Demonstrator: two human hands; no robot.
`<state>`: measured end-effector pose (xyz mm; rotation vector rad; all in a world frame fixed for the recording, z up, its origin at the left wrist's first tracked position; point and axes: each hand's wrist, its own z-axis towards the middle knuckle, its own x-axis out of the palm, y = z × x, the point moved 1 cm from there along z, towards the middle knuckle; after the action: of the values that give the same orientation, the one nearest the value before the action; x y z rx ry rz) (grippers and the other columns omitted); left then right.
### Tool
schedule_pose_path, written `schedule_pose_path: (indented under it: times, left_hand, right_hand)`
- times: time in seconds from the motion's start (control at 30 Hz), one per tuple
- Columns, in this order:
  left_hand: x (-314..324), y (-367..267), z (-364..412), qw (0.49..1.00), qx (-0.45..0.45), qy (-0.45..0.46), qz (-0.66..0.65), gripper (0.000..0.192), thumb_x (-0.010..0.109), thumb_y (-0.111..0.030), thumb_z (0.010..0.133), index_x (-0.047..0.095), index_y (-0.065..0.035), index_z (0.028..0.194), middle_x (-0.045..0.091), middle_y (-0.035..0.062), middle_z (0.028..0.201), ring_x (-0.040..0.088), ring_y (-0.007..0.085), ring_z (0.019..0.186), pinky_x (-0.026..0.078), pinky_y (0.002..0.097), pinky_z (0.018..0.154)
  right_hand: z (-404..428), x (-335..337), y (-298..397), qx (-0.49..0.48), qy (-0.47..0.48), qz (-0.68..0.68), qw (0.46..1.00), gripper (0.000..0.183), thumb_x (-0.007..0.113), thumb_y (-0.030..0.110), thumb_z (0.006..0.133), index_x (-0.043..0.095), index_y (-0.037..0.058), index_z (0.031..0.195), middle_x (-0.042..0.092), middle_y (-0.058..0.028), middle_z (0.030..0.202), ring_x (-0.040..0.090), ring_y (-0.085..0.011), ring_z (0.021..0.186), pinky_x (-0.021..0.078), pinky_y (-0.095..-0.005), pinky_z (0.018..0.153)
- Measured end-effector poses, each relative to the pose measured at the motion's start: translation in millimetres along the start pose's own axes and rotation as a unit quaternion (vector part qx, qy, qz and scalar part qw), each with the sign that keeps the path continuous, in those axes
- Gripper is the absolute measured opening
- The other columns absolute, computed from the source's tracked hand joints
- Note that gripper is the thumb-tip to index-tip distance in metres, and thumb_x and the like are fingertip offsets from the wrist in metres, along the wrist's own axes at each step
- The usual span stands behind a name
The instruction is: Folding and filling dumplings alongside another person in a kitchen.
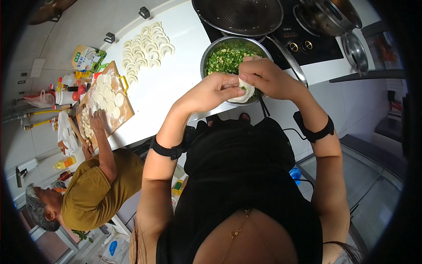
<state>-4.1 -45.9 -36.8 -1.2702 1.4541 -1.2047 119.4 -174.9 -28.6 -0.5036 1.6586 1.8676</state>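
Note:
Over the near rim of a metal bowl (203, 58), both my hands grip one white dumpling wrapper (243, 95). My left hand (214, 89) pinches its left edge between thumb and fingers. With thumb and fingertips, my right hand (268, 77) holds the upper right edge. A bit of green shows at the wrapper's middle. Chopped green filling with pale bits (224, 57) fills much of the bowl. Dark chopsticks (264, 107) stick out past the bowl's near side, their other ends hidden.
Rows of folded dumplings (145, 48) lie on the white counter (158, 95). At left, another person (99, 184) works at a floured wooden board (127, 114) with round wrappers (107, 95) and a rolling pin (76, 130). A wok (240, 16) sits on the black cooktop (316, 49), its handle reaching toward my right arm.

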Motion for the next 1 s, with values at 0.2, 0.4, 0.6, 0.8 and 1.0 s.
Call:
schedule_pose_path:
  times: [0.2, 0.4, 0.6, 0.8, 1.0]
  left_hand:
    - [-10.7, 5.8, 4.6, 0.993, -0.035, 0.044, -0.101, 0.018, 0.054, -0.016, 0.086, 0.061, -0.0001, 0.090, 0.057, -0.0029, 0.075, 0.046, 0.0023, 0.067, 0.039, 0.0180, 0.062]
    - [-14.8, 2.7, 11.1, 0.987, -0.072, 0.080, -0.116, 0.016, 0.055, -0.016, 0.085, 0.061, -0.0014, 0.088, 0.056, -0.0046, 0.073, 0.046, 0.0003, 0.064, 0.035, 0.0145, 0.053]
    - [-11.7, 19.4, 11.4, 0.966, -0.067, 0.034, -0.246, 0.019, 0.054, -0.016, 0.085, 0.059, 0.0018, 0.091, 0.058, -0.0005, 0.078, 0.051, 0.0033, 0.067, 0.040, 0.0153, 0.057]
    - [-14.5, 26.5, 14.9, 0.945, -0.086, -0.006, -0.316, 0.024, 0.055, -0.019, 0.085, 0.056, 0.0020, 0.096, 0.060, 0.0044, 0.086, 0.057, 0.0081, 0.076, 0.047, 0.0202, 0.069]
    - [-16.0, 40.2, 20.6, 0.938, -0.076, 0.014, -0.337, 0.022, 0.054, -0.018, 0.086, 0.056, 0.0013, 0.096, 0.060, 0.0052, 0.088, 0.058, 0.0098, 0.080, 0.048, 0.0223, 0.073]
  right_hand:
    - [5.5, 2.9, -9.8, 0.069, 0.012, 0.146, 0.987, 0.027, 0.045, 0.021, 0.086, 0.043, 0.0025, 0.068, 0.038, -0.0044, 0.062, 0.035, -0.0151, 0.063, 0.0326, -0.0277, 0.061]
    - [7.9, 0.1, -10.5, 0.052, 0.050, 0.149, 0.986, 0.025, 0.045, 0.018, 0.087, 0.042, 0.0035, 0.067, 0.038, -0.0002, 0.061, 0.034, -0.0097, 0.060, 0.0316, -0.0252, 0.056]
    - [6.7, 11.8, -19.2, 0.098, -0.067, 0.201, 0.972, 0.021, 0.047, 0.020, 0.086, 0.050, 0.0040, 0.071, 0.045, -0.0024, 0.071, 0.041, -0.0106, 0.066, 0.0354, -0.0249, 0.061]
    - [-1.2, 9.8, -4.7, 0.029, -0.154, 0.107, 0.982, 0.013, 0.053, 0.015, 0.081, 0.058, 0.0035, 0.080, 0.048, -0.0042, 0.082, 0.046, -0.0135, 0.075, 0.0375, -0.0258, 0.069]
    - [-5.6, 14.6, -14.8, 0.036, -0.168, 0.147, 0.974, 0.006, 0.058, 0.008, 0.076, 0.057, 0.0023, 0.078, 0.047, -0.0042, 0.081, 0.046, -0.0138, 0.074, 0.0376, -0.0258, 0.068]
